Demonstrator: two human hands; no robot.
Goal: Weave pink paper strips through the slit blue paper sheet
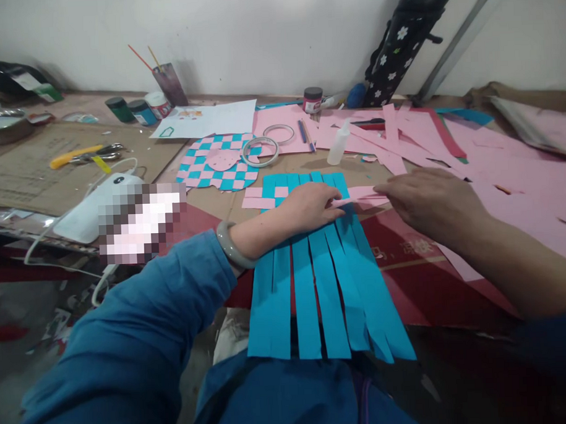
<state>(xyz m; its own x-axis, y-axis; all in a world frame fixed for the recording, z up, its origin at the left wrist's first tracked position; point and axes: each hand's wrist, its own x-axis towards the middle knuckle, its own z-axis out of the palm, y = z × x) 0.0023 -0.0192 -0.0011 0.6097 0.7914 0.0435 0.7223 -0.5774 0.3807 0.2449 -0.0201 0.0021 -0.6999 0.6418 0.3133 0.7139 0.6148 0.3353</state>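
Here, blue sheet (307, 291): cut in long strips, it lies partly on the counter (304, 168), lower ends toward the lap.
Left hand (308, 206): resting over the sheet, its fingers pinch a pink strip (366, 192).
Right hand (431, 200): its fingers grasp pink paper farther right.
Checked mat (207, 175): beyond, at left.

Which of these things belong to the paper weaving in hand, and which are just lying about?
In use:
slit blue sheet, beneath the left hand
pink strip, held by the left hand and right hand

Apparently just lying about:
checkered woven piece
tape rolls
squeeze bottle
pencils
yellow-handled tool
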